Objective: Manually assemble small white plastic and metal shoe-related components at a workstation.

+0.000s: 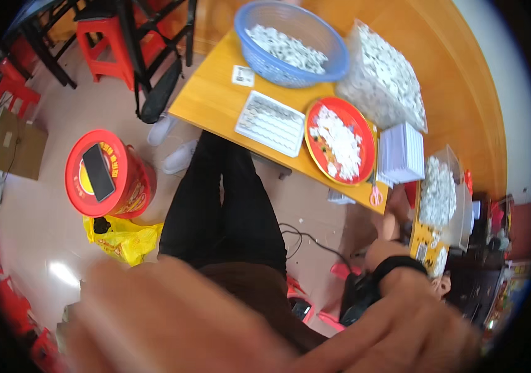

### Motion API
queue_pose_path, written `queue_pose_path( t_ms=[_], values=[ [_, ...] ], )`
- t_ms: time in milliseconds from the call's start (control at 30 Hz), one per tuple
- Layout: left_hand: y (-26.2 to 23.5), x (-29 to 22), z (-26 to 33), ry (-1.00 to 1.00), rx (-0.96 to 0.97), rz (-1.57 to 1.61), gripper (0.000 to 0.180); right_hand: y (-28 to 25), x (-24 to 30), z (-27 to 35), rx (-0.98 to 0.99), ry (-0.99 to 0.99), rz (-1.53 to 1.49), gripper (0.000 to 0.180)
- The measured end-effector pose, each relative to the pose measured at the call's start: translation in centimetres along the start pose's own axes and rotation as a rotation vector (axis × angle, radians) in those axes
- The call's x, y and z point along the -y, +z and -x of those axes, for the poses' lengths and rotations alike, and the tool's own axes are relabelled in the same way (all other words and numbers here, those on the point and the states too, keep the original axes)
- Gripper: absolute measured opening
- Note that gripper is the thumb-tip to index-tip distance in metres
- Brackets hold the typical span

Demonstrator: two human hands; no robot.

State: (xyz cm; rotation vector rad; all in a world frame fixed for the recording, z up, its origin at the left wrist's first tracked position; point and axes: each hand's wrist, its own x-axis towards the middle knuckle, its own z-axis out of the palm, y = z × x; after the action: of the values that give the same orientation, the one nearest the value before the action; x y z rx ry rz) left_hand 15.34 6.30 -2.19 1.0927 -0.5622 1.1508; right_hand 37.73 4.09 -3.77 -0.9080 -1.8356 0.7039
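Note:
My left hand (172,317) is large and smeared by motion at the bottom, close to the camera, its fingers not readable. My right hand (402,329) is also very near, at the lower right, fingers hidden beyond the lower edge. Neither hand shows anything held, and both are apart from the wooden table (206,93). On that table lie a white tray (278,140) partly filled with small grey-white pieces and a red round plate (365,124) of white pieces. A blue basket (256,68) holds many grey-white pieces.
Beside the basket stands a clear bag (383,74) of pieces, with stacked white trays (402,152) and pink-handled scissors (375,196) nearer. At left, a red bucket (138,186) carries a phone (99,171); a yellow bag (130,239) lies beside it. A black cable (315,239) crosses the floor.

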Motion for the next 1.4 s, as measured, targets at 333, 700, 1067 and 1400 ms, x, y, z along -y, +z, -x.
queue_pose_path(
  t_ms=[333, 700, 1067, 1400],
  values=[
    [0.9, -3.8, 7.3, -0.037, -0.172, -0.269, 0.016, 8.0, 0.9, 0.5, 0.096, -0.015, -0.081, 0.030],
    [-3.1, -0.3, 4.9, -0.068, -0.177, -0.392, 0.013, 6.1, -1.2, -1.8, 0.041, -0.039, 0.030, 0.032],
    [-2.5, 0.5, 3.7, -0.091, -0.264, -0.552, 0.011, 6.5, -0.7, -2.7, 0.045, -0.048, 0.084, 0.034],
    [0.0, 2.6, 3.9, -0.161, -0.337, -0.664, 0.013, 6.6, -0.2, 0.2, 0.006, -0.012, 0.130, 0.036]
  ],
)
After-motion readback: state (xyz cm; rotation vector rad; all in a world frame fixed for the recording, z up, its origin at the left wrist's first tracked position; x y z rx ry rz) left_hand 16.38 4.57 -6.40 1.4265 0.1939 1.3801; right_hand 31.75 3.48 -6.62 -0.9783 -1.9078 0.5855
